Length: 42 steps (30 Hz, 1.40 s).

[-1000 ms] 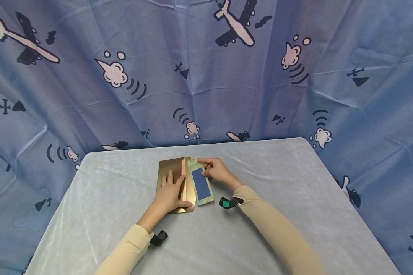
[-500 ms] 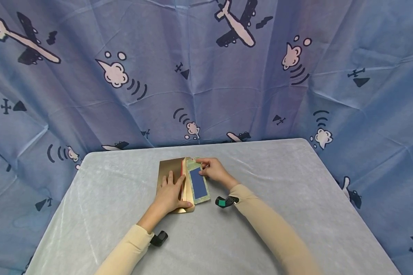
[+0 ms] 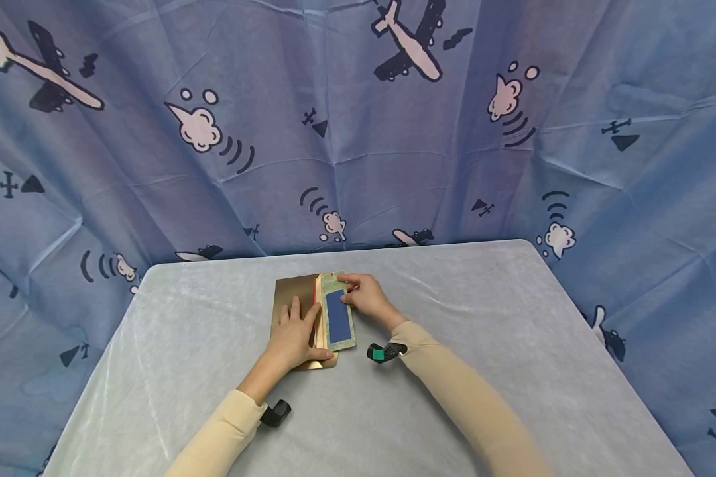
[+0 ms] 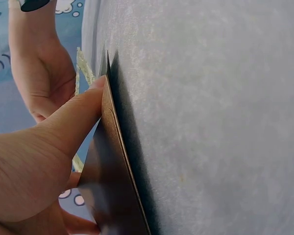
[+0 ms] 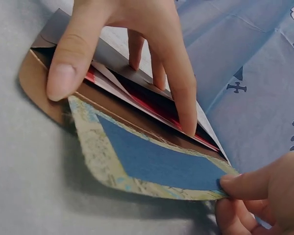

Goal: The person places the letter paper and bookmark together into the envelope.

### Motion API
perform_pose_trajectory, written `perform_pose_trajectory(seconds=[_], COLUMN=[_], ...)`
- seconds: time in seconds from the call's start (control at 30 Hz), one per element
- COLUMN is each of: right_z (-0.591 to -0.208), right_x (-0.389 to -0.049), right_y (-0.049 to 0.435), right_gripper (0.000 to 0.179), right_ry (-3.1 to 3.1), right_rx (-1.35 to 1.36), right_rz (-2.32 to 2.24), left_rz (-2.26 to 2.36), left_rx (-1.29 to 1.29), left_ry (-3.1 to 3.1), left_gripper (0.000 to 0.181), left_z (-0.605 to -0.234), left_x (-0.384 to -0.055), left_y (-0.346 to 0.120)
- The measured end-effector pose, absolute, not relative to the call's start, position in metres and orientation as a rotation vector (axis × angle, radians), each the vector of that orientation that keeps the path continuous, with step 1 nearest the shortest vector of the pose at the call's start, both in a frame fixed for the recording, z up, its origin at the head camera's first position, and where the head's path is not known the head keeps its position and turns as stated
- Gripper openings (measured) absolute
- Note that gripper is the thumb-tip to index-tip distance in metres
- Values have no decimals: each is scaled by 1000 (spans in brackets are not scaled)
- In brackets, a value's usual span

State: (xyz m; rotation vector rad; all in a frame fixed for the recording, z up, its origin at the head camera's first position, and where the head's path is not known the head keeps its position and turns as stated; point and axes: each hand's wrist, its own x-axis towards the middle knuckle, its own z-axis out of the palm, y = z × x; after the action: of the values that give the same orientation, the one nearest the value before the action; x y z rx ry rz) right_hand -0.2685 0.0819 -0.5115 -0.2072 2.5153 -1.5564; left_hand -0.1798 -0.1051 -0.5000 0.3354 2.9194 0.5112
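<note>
On the table lies a brown-gold paper envelope [image 3: 290,289], its mouth spread apart in the right wrist view. Inside it shows something flat in red and white [image 5: 118,91]. My left hand [image 3: 292,336] rests across the envelope with fingers spread. In the right wrist view its thumb [image 5: 63,81] presses the near flap and another finger reaches into the opening. My right hand [image 3: 371,301] pinches one end of a card [image 5: 159,154] with a blue panel and a green patterned border. This card overlaps the envelope's right side, along the opening.
A grey cloth covers the table [image 3: 483,311]. Behind it hangs a blue curtain [image 3: 358,132] printed with airplanes. Each wrist wears a black camera mount, such as the left one [image 3: 276,413].
My right hand has moved slightly left, bringing the card further over the envelope and turning it more upright in the head view. My left hand has stayed in place.
</note>
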Motion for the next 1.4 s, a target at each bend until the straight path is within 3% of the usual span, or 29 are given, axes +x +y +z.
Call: perform_pose_trajectory(seconds=[1.4], right_z=[-517], right_x=[-264], right_y=[49], right_gripper=[47], right_ry=[2788], right_rx=[-307], right_rz=[-1290], left_rz=[504], left_rx=[351], left_ry=[2929], left_gripper=[110], left_z=[-500], left_x=[-180], left_y=[-106])
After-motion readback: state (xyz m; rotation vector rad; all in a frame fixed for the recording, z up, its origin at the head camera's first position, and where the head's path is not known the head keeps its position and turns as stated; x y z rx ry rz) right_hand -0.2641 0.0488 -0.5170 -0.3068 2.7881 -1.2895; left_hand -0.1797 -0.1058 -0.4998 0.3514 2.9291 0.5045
